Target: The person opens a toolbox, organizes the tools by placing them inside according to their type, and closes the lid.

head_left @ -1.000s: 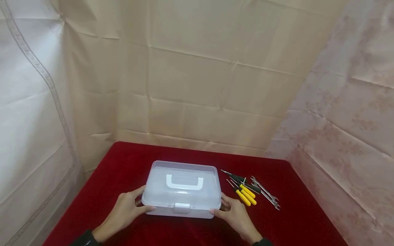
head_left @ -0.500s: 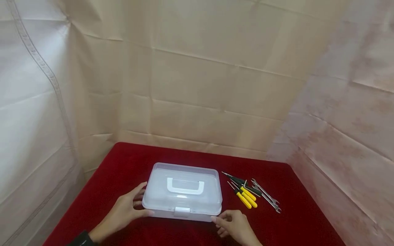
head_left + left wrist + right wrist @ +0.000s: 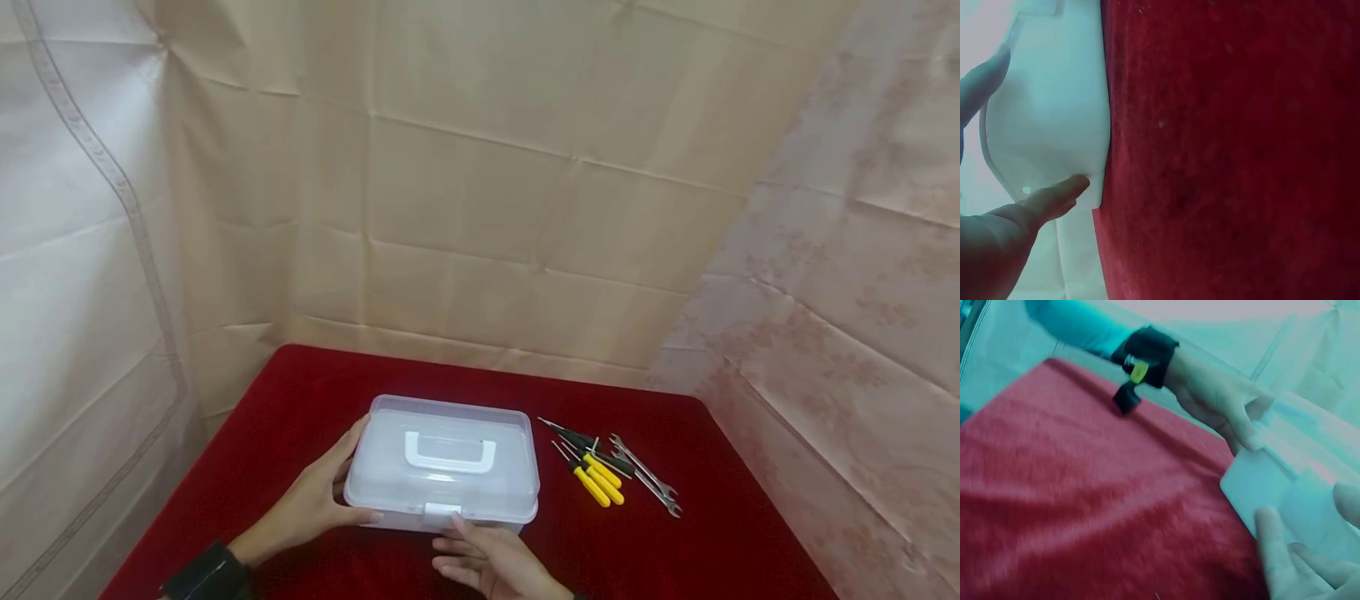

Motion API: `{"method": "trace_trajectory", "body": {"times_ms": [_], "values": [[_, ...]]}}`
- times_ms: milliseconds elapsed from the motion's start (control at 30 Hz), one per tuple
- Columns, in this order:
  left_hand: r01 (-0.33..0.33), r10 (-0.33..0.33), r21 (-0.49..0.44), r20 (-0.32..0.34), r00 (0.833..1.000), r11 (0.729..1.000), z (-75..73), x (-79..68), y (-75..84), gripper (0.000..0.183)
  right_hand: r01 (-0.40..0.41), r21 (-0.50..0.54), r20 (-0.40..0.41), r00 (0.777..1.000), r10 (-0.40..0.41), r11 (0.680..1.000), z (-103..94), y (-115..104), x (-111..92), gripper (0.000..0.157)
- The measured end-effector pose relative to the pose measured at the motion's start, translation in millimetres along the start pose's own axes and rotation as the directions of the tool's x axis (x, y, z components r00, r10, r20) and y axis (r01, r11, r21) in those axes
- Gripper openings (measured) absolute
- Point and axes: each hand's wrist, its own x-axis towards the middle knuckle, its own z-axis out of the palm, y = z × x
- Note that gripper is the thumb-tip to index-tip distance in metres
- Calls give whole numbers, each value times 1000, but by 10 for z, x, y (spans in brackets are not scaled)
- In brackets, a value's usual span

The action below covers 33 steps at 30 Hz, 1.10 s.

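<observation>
A translucent white plastic storage box (image 3: 442, 458) with a white carry handle (image 3: 450, 455) on its lid stands on the red cloth, lid down. My left hand (image 3: 311, 504) holds its left end, the thumb on the front face near the corner and the fingers along the side. In front of the box, my right hand (image 3: 495, 562) has its thumb tip at the white front latch (image 3: 441, 514), the other fingers loosely extended below. The right wrist view shows that thumb and fingers close to the front face, and the left hand (image 3: 1222, 403) at the far corner.
To the right of the box lie yellow-handled screwdrivers (image 3: 591, 485), dark-handled tools (image 3: 577, 437) and silver wrenches (image 3: 648, 473). Red cloth (image 3: 675, 558) covers the table. Beige sheets (image 3: 480, 208) hang behind, with pale ones at both sides.
My right hand has left the box's right front corner and moved left to the latch. My left fingers have slid farther back along the left side. The box has barely moved.
</observation>
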Motion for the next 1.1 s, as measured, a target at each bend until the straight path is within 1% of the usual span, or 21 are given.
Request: {"method": "trace_trajectory", "body": {"times_ms": [133, 200, 267, 333, 467, 600, 767, 900, 967, 1000, 1067, 1100], "values": [[-45, 45, 32, -14, 999, 998, -12, -27, -9, 115, 3, 172, -76, 997, 10, 985, 88, 36, 49, 65], [-60, 61, 50, -23, 998, 997, -9, -22, -7, 111, 4, 225, -107, 994, 20, 974, 101, 30, 54, 71], [-64, 67, 70, -34, 997, 995, -8, -20, -5, 109, 3, 250, -130, 991, 31, 968, 107, 23, 60, 76], [-58, 61, 84, -40, 997, 995, -8, -16, 0, 109, 6, 235, -145, 989, 29, 972, 104, 25, 71, 78], [-34, 38, 97, -38, 999, 995, -6, -20, 0, 109, 24, 142, -158, 988, -1, 990, 97, 67, 93, 77], [-18, 20, 87, -28, 999, 996, 0, -34, -4, 108, 32, 70, -174, 985, -20, 997, 110, 104, 99, 75], [-23, 28, 102, -44, 999, 995, 7, -38, 2, 108, 54, -32, -188, 980, -59, 998, 166, 63, 77, 73], [-10, 17, 118, -57, 998, 993, 6, -40, 15, 108, 61, -98, -165, 983, -76, 993, 184, 9, 40, 70], [-2, 7, 112, -49, 999, 994, 5, -42, 24, 106, 60, -169, -139, 987, -84, 984, 176, -14, 7, 68], [3, 1, 109, -45, 999, 994, 5, -44, 29, 105, 64, -221, -126, 988, -94, 973, 169, -25, -11, 65], [7, -4, 104, -33, 999, 995, 3, -46, 35, 103, 81, -338, -97, 988, -121, 938, 157, -54, -51, 58], [10, -7, 102, -28, 1000, 995, 1, -49, 41, 103, 95, -399, -88, 986, -141, 912, 150, -66, -68, 53]]}}
